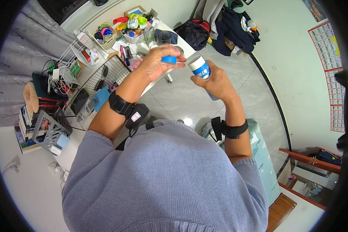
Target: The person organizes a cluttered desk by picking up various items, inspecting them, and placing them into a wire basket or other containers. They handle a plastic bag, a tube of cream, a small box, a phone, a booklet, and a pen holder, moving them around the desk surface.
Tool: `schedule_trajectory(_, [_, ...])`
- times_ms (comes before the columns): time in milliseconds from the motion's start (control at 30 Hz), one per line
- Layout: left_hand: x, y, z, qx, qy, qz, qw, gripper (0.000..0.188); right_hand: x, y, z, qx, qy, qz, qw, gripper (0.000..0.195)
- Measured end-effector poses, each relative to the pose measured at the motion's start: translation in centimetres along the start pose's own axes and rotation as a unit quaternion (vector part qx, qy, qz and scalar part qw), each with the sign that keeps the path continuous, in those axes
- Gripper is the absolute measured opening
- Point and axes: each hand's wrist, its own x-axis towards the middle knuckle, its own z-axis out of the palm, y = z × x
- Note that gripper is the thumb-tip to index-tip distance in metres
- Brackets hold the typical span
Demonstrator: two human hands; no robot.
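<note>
My left hand (158, 62) is raised over the desk's corner, its fingers curled around a small blue cap (168, 59), partly hidden by them. My right hand (219, 79) grips a white-and-blue cylindrical bottle (201, 69) around its middle. The bottle is tilted, with its pale round top towards my left hand and its lower end showing below my palm. Its label bears writing. A small gap separates the cap from the bottle. Both are held in the air, the bottle above the grey tiled floor (185, 84).
The white desk (155, 82) on the left carries a glass (149, 34), a dark cup (163, 37), a black wire rack (90, 87), tangled cables (62, 78) and books (26, 124). A black backpack (192, 34) and dark clothes (235, 29) lie beyond. A pale green covered surface (259, 153) is beside my right arm.
</note>
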Motion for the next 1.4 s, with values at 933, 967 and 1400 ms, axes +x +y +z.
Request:
schedule_trajectory(933, [0.4, -4.7, -0.8, -0.135, -0.112, -0.103, 0.979, 0.043, -1.1, -0.4, -2.4, -0.299, -0.114, 0.079, 0.944, 0.051])
schedule_trajectory(967, [0.3, -4.2, -0.6, -0.118, -0.124, -0.099, 0.98, 0.042, -1.2, -0.3, -2.2, -0.284, -0.103, 0.074, 0.95, 0.051])
schedule_trajectory(1400, [-0.2, -0.1, -0.9, -0.196, 0.095, 0.003, 0.976, 0.016, -0.8, 4.1, -1.7, 0.268, 0.03, 0.107, 0.957, 0.044])
